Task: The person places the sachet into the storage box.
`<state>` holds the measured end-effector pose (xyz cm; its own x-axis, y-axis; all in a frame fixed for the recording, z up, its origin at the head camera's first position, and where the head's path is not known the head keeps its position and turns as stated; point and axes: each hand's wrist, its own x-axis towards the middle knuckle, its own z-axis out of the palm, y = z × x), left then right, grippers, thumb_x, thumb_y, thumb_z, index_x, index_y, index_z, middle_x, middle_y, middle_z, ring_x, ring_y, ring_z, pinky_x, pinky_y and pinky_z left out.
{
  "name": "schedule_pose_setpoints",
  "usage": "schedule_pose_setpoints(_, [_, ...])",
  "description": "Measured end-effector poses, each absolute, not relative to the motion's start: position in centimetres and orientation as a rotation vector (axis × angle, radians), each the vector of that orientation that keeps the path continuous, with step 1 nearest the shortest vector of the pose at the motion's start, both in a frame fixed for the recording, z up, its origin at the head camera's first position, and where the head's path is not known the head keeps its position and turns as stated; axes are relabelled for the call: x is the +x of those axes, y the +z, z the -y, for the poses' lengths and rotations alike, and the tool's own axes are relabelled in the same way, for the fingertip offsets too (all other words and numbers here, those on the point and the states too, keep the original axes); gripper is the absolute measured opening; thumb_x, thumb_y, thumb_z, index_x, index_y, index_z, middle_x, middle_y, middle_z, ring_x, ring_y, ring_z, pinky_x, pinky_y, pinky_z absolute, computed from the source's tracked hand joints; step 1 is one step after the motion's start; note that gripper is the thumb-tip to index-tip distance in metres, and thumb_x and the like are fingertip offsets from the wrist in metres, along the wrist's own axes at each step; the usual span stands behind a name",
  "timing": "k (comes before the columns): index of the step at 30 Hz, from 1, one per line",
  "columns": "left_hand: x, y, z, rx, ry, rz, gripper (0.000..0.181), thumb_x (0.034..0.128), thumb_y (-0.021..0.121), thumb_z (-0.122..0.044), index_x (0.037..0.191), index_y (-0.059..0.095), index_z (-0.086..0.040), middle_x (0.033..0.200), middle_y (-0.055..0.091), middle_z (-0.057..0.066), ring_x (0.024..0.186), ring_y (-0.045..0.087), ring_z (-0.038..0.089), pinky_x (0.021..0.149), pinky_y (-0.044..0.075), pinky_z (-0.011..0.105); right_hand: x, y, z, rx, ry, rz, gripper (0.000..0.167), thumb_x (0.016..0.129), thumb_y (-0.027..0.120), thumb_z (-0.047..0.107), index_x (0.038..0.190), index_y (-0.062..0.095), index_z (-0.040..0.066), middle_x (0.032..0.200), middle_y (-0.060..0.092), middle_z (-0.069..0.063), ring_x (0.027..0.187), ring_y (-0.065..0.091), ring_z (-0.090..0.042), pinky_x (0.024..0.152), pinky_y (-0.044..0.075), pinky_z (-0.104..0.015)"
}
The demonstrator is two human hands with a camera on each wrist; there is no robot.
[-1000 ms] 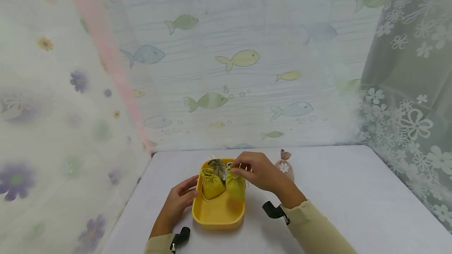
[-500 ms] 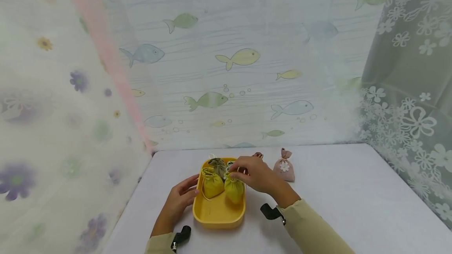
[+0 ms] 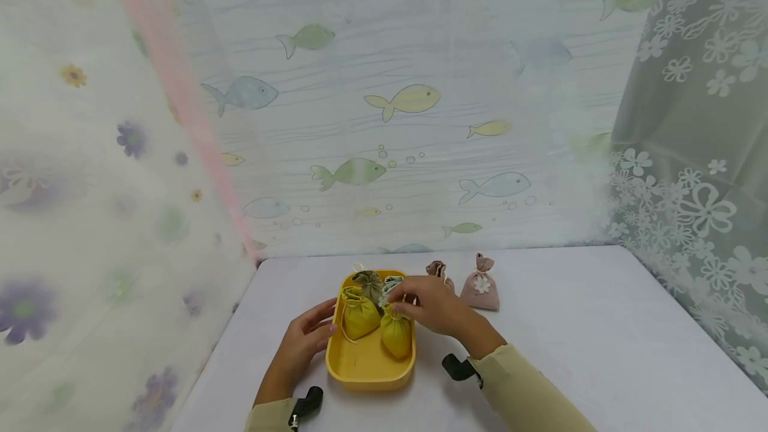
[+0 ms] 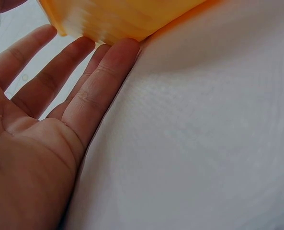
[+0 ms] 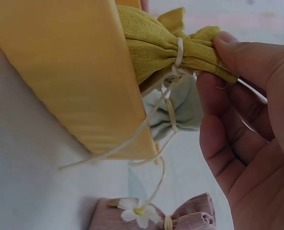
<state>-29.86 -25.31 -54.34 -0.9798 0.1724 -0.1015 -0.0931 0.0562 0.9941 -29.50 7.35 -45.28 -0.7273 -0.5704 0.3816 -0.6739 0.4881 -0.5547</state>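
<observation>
My right hand pinches the gathered neck of a yellow drawstring pouch, whose body hangs inside the right part of a yellow plastic tray. In the right wrist view, thumb and forefinger grip the cloth of this pouch just above its cream cord. The fingers of my left hand lie straight against the tray's left side; the left wrist view shows the fingertips touching its wall. Inside the tray are another yellow pouch, an olive pouch and a pale grey-green pouch, partly hidden by my hand.
Right of the tray, a pink pouch with a white flower stands on the white table. A brownish-pink pouch stands beside it, partly behind my right hand. Fish-patterned cloth hangs behind the table.
My right hand has moved slightly down and toward me, lowering the yellow pouch into the tray. The brownish-pink pouch behind the hand has come into view. The left hand stays put.
</observation>
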Motion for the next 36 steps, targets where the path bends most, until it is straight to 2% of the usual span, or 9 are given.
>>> schedule_pose_setpoints(20, [-29.8, -54.16, 25.26, 0.078, 2.014, -2.163, 0.06, 0.0876, 0.081, -0.029, 0.144, 0.061, -0.03, 0.148, 0.059, 0.004, 0.132, 0.06, 0.026, 0.096, 0.06, 0.039, -29.47, -45.68, -7.26, 1.139, 1.085, 2.57, 0.021, 0.096, 0.075, 0.024, 0.115, 0.077, 0.014, 0.105, 0.072, 0.01, 0.085, 0.062, -0.002, 0.072, 0.057, -0.02])
schedule_pose_setpoints(28, [-29.77, -54.14, 25.31, 0.077, 2.017, -2.162, 0.06, 0.0876, 0.081, -0.029, 0.144, 0.061, -0.03, 0.149, 0.059, 0.004, 0.133, 0.059, 0.026, 0.097, 0.06, 0.039, -29.45, -45.52, -7.28, 1.103, 1.096, 2.615, 0.026, 0.095, 0.077, 0.029, 0.117, 0.075, 0.015, 0.106, 0.07, 0.01, 0.086, 0.062, -0.001, 0.077, 0.062, -0.033])
schedule_pose_setpoints(32, [-29.62, -54.04, 25.25, 0.075, 2.021, -2.16, 0.059, 0.0882, 0.081, -0.028, 0.144, 0.061, -0.029, 0.149, 0.059, 0.004, 0.133, 0.06, 0.026, 0.097, 0.06, 0.039, -29.33, -45.36, -7.37, 1.075, 1.103, 2.629, 0.027, 0.094, 0.078, 0.032, 0.117, 0.075, 0.02, 0.106, 0.069, 0.012, 0.085, 0.062, -0.001, 0.072, 0.06, -0.028])
schedule_pose_setpoints(36, [-29.66, -53.98, 25.13, 0.072, 2.027, -2.154, 0.059, 0.0884, 0.081, -0.028, 0.144, 0.061, -0.029, 0.149, 0.058, 0.005, 0.133, 0.06, 0.026, 0.097, 0.06, 0.039, -29.11, -45.05, -7.57, 1.049, 1.118, 2.62, 0.028, 0.093, 0.078, 0.032, 0.117, 0.075, 0.019, 0.107, 0.07, 0.008, 0.086, 0.062, -0.003, 0.07, 0.057, -0.021])
